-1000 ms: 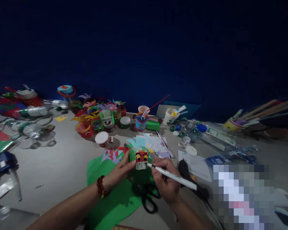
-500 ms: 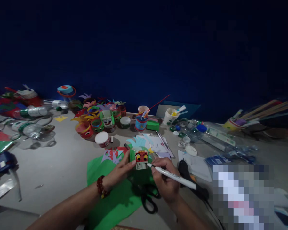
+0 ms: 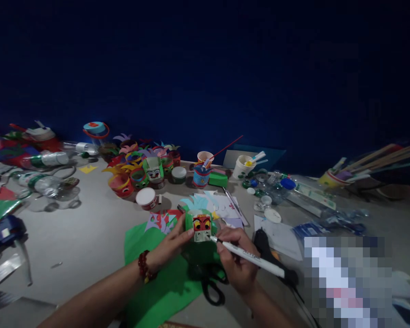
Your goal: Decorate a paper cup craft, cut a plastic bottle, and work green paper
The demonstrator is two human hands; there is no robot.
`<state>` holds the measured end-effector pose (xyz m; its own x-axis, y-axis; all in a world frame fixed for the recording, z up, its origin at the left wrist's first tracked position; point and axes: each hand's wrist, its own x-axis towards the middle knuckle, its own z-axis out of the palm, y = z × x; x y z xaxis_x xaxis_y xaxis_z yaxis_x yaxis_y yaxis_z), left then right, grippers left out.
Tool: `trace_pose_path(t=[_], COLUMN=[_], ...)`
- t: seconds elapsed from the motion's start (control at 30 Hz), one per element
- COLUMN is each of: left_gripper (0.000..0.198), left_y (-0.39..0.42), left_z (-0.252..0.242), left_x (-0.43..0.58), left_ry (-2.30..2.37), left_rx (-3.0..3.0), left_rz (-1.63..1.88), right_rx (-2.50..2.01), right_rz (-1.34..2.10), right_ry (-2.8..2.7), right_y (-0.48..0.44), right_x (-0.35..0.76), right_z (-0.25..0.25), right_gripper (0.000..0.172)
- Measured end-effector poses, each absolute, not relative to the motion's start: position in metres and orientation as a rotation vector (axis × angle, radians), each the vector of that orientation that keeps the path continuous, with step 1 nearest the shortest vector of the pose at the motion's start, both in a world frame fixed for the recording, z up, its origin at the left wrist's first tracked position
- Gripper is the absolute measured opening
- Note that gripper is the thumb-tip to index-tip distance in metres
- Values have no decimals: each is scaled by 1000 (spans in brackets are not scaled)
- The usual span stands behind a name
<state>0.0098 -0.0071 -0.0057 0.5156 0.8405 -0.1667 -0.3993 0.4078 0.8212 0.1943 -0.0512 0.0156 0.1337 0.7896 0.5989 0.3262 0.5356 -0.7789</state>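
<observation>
My left hand [image 3: 172,237] grips the side of a small green paper craft cup [image 3: 202,224], which carries a red face with yellow-and-black eyes and a light strip below. Light-blue paper fringe sticks up behind its rim. In my right hand [image 3: 237,257] is a white marker [image 3: 253,257], its dark tip at the lower right of the face; whether it touches is too small to tell. Under my hands lies a green sheet [image 3: 157,284], with black-handled scissors [image 3: 213,291] on it. Purple and red paper cutouts [image 3: 162,221] lie left of the cup.
Decorated cups [image 3: 121,184] crowd the back left, near a white-lidded tub [image 3: 146,198]. A blue cup [image 3: 201,176] with brushes and a green block [image 3: 217,179] stand behind. Plastic bottles [image 3: 48,182] lie at left, a blue glue gun [image 3: 8,232] nearer. A black corded tool [image 3: 269,250] lies right.
My right hand has shifted slightly right, and the marker's tip has drawn back a little from the light strip under the face. My left hand keeps its hold on the cup.
</observation>
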Motion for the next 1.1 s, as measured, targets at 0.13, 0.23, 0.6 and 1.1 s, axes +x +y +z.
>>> trace_pose_path(t=[0.13,0.23,0.6,1.1], left_gripper=[86,87,87,76], left_y=[-7,-7,-7,-7], left_z=[-9,-9,-12,-10], left_x=[8,9,6,7], left_ry=[635,644,678,650], left_rx=[867,864,913,921], left_rz=[863,851,835,863], right_rx=[-1023,-1027,-1002,-1009], right_rz=[329,266,219,244], right_ry=[-1582,-1676,-1702,-1696], right_y=[-53,-54,-52,-51], right_x=[193,194,190,189], right_z=[22,26,39,37], right_gripper=[15,18,15,15])
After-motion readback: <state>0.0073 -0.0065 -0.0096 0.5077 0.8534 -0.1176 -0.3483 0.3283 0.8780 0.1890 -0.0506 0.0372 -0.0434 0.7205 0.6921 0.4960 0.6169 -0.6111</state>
